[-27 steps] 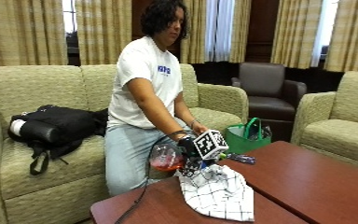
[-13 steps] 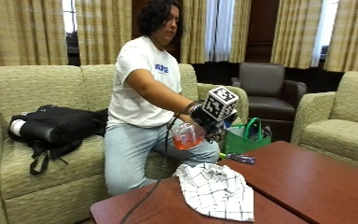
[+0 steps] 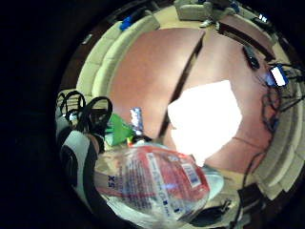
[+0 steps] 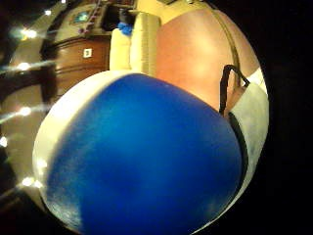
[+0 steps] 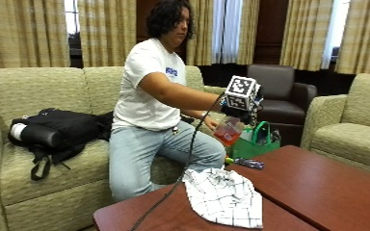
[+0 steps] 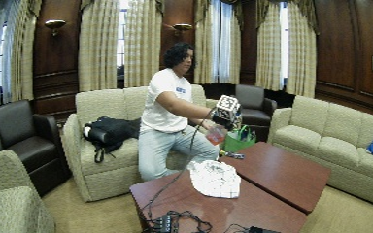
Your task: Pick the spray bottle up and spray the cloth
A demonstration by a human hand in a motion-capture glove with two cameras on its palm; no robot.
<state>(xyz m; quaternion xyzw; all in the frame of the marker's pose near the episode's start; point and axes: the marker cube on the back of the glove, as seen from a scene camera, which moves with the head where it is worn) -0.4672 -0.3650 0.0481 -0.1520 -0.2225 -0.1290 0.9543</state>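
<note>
Outside view: one gloved right hand (image 5: 239, 114) gripped one spray bottle (image 5: 227, 130) with curled fingers, in the air above the table's near edge. One checked cloth (image 5: 225, 196) lay on the table (image 5: 313, 192) beneath it, apart from the bottle. One green bag (image 5: 256, 143) stood behind.
Wide outside view: bare tabletop spread right of the cloth (image 6: 215, 178); two sofas flanked it.
Little finger view: bottle (image 3: 152, 183) close against the palm, cloth (image 3: 205, 119) beyond.
Thumb view: one blue surface filled it.
</note>
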